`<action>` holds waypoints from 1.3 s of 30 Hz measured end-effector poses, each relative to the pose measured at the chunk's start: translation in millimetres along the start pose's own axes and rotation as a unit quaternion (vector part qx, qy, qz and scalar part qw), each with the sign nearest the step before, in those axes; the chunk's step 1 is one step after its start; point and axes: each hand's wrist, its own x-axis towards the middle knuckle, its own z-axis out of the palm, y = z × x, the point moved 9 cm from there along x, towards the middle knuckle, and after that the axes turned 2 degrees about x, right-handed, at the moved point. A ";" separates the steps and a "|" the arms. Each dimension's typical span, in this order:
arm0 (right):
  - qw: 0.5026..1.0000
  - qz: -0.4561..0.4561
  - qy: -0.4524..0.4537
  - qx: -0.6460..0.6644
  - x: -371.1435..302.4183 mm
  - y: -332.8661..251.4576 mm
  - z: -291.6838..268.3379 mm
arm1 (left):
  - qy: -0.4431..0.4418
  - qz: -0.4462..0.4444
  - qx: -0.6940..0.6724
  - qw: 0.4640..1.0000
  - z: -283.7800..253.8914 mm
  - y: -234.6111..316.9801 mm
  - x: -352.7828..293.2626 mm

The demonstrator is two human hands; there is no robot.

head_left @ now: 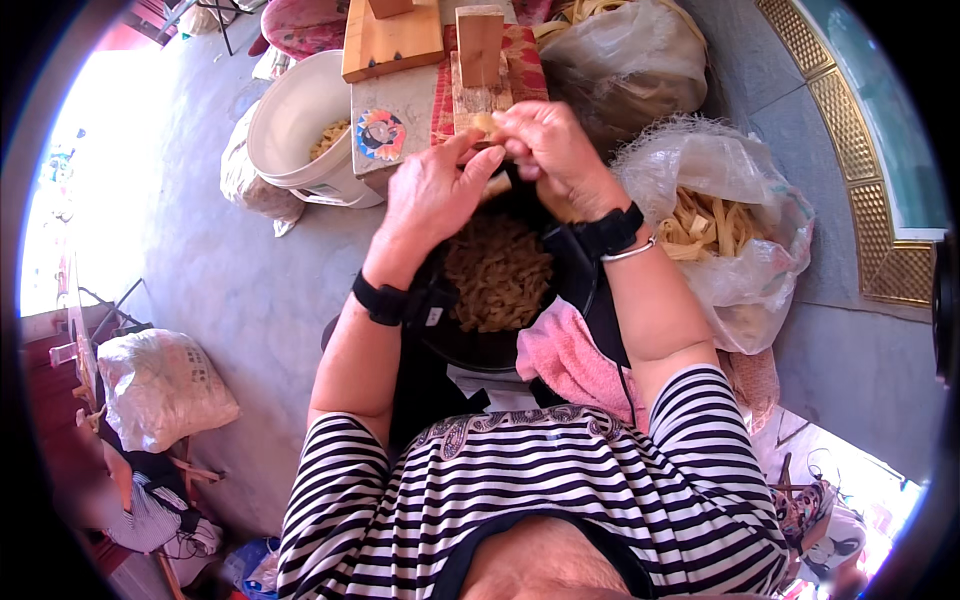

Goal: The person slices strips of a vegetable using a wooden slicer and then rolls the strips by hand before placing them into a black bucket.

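Observation:
My left hand (430,192) and my right hand (555,150) meet at the near edge of a small work table, fingertips almost touching. Both are closed in a pinch around a small pale yellow piece (484,122), perhaps folded from a strip; the fingers partly hide it. Just beyond it stands an upright wooden block (480,50) on a worn wooden base. Below my wrists, a dark round basin (470,357) holds many small brownish pieces (497,272).
Left of the table is a white bucket (290,120) with yellowish pieces inside. On the right, a clear plastic bag (770,265) spills pale flat strips (705,225); another stuffed bag (630,70) is behind it. A pink towel (570,355) hangs by my lap. Another person sits lower left.

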 end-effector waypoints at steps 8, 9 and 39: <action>0.988 0.044 -0.127 0.069 -29.3 7.9 54.4 | 0.149 -0.139 -0.676 0.708 -4.2 -4.6 2.2; 0.989 0.042 -0.123 0.071 -31.8 5.3 55.7 | 0.150 -0.118 -0.710 0.678 -9.8 -8.7 5.4; 0.939 0.194 -0.166 0.232 -49.9 17.6 52.9 | 0.153 0.306 -0.077 0.936 -35.8 63.1 -23.0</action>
